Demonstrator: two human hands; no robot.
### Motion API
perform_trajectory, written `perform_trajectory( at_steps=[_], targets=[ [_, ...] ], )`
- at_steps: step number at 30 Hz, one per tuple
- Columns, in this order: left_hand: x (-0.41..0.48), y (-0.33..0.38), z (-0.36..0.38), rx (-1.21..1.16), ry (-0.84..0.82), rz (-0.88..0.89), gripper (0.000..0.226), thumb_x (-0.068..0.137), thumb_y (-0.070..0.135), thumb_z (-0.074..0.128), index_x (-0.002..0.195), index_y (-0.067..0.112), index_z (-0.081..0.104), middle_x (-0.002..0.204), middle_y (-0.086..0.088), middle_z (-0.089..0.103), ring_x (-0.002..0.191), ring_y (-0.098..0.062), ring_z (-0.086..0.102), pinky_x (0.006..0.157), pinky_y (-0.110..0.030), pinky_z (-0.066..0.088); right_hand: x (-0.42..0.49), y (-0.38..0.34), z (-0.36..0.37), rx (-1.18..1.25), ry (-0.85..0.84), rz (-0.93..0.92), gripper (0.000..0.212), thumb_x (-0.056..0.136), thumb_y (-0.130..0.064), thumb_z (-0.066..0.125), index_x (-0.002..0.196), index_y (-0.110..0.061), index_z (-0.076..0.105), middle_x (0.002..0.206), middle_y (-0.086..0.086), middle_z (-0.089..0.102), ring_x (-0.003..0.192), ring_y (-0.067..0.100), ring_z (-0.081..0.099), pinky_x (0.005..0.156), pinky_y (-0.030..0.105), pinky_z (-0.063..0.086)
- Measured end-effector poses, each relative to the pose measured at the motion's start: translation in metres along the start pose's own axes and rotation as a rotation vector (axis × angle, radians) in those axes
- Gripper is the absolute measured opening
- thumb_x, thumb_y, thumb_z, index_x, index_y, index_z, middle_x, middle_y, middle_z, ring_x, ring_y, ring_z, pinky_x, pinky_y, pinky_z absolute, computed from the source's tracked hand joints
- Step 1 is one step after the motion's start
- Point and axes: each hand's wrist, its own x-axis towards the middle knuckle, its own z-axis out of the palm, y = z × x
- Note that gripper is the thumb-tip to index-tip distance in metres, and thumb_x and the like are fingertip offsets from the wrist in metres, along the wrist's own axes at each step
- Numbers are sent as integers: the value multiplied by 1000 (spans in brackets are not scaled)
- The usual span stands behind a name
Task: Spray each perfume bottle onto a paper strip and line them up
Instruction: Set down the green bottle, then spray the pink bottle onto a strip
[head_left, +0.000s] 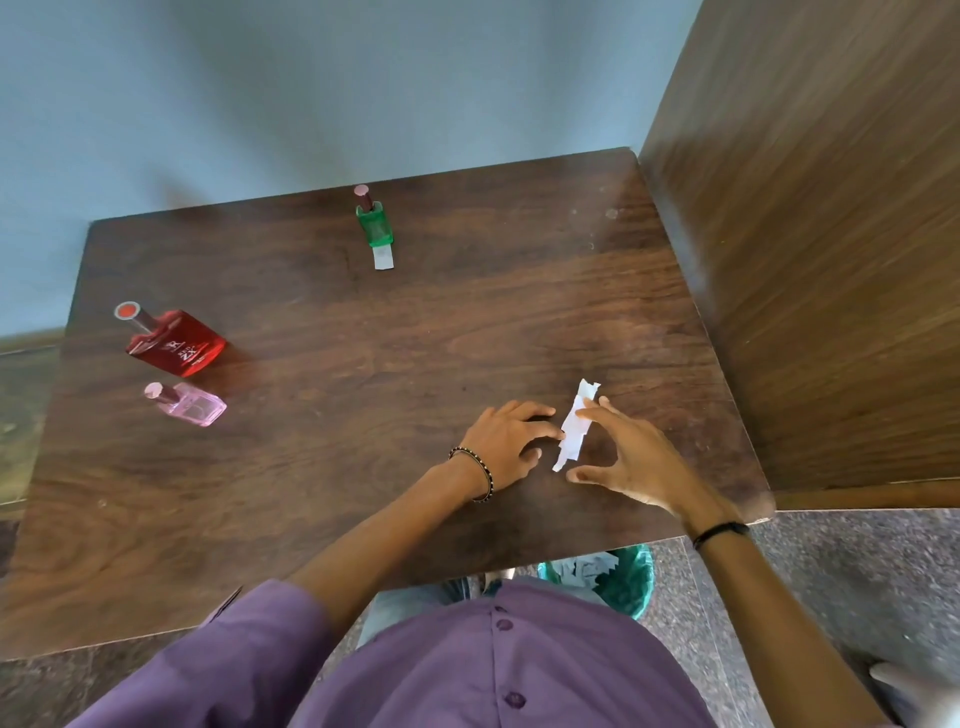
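On my feed the wooden table (363, 467) hides most of a green bin (628, 577) below its near edge. Left of the green bottle (375, 224), which pins a small strip (383, 258), stand the red bottle (174, 340) and pink bottle (189, 405). Nearer me, the left hand (506, 441) presses fingertips on the torn paper strip (574, 426); the right hand (634, 457) is spread loosely, one fingertip touching it. The label is unreadable.

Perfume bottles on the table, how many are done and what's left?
Looks done: the green bottle stands with a paper strip at its base. In hand: both hands, left hand and right hand, handle torn paper. Left: the red bottle and pink bottle have no strips.
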Motion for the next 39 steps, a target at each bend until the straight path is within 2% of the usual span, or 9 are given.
perform_trajectory(
  at_steps=[2,4,8,13,17,21,27,33,39],
  targets=[
    [0,0,0,1,0,7,41,91,18,55,130,32,59,150,8,41,136,-18,37,103,-37,34,1,3,-1,-25,41,-10,66,86,-33,76,145,-24,48,156,2,45,85,8,69,82,28,43],
    [0,0,0,4,-2,12,41,92,18,55,130,33,58,150,8,41,136,-18,36,103,-37,34,3,4,1,-41,85,5,61,87,-33,74,143,-24,51,142,5,61,56,5,55,73,26,39],
    [0,-1,0,8,-13,16,41,93,19,54,131,32,58,151,8,39,137,-18,35,105,-39,34,5,1,7,-81,117,37,66,83,-46,77,141,-25,54,144,5,60,97,25,70,88,34,49],
    [0,-1,1,18,-13,19,40,93,19,54,132,31,58,152,8,39,137,-17,35,105,-38,33,9,-7,11,-170,137,67,69,83,-52,73,144,-27,52,152,6,50,110,28,68,92,40,50],
    [0,-1,1,15,-4,22,40,93,19,55,131,30,59,151,7,40,136,-18,35,104,-38,33,9,-10,9,-227,133,62,57,87,-49,67,138,-27,56,150,6,52,101,27,71,88,40,52],
    [0,0,1,34,6,32,38,93,19,55,130,27,58,151,6,40,136,-19,36,104,-39,34,8,-9,5,-144,156,38,38,89,-37,64,124,-22,68,136,10,65,67,20,69,80,37,53],
    [-1,4,8,112,193,152,31,90,13,57,120,12,63,135,-4,58,118,-25,57,87,-37,47,12,4,10,-58,235,9,30,99,-25,54,122,-18,72,117,5,75,118,20,67,81,32,47],
    [5,10,13,183,157,324,35,95,23,49,126,16,62,133,0,61,115,-21,59,87,-35,49,7,6,6,-1,263,23,31,100,-26,59,128,-22,70,119,4,75,92,24,75,76,25,42],
    [14,3,11,234,16,307,44,100,23,43,142,12,47,153,-4,41,138,-22,42,101,-39,44,8,9,14,100,352,25,25,97,-18,66,120,-17,74,116,1,76,104,19,73,86,22,49]
  ],
)
